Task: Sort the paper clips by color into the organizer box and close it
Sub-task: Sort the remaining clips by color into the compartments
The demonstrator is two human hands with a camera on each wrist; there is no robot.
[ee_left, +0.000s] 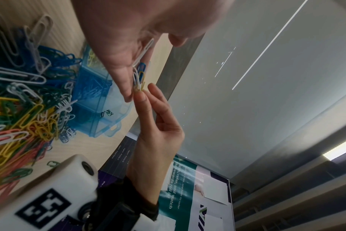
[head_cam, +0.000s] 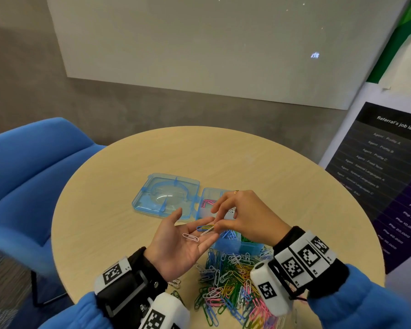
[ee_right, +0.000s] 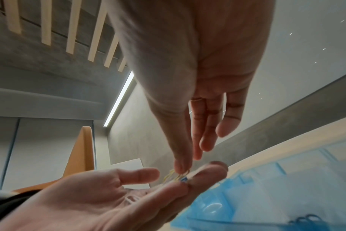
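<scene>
Several loose clips (head_cam: 199,231) on flat, open left hand (head_cam: 180,243); right hand (head_cam: 237,217) pinches yellow clip (head_cam: 209,227) there. Organizer box (head_cam: 226,243) just beyond, lid open. Risk: snagged neighbours drag off palm, drop into wrong compartment or onto counter (head_cam: 105,222).

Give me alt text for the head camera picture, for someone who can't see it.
Over a round wooden table, the right hand pinches a paper clip from a few lying on the open left hand. Behind them sits an open blue organizer box, and a heap of mixed-color paper clips lies nearer.
</scene>
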